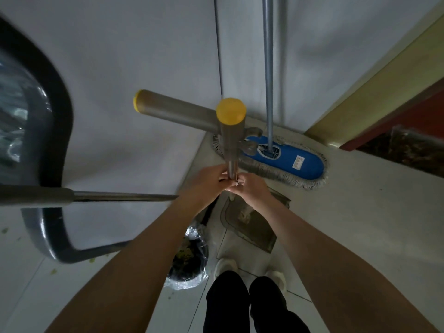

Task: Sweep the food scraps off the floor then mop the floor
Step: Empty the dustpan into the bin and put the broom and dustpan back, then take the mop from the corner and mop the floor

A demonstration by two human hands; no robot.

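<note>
Both hands grip an upright yellow-capped handle: the left hand and right hand curl their fingers round its lower shaft. Just behind the handle stands a blue mop; beneath the handle lies a grey dustpan

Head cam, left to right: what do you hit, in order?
Chair frame → lined bin → yellow-capped upright handle → mop pole → yellowish door frame.
</note>
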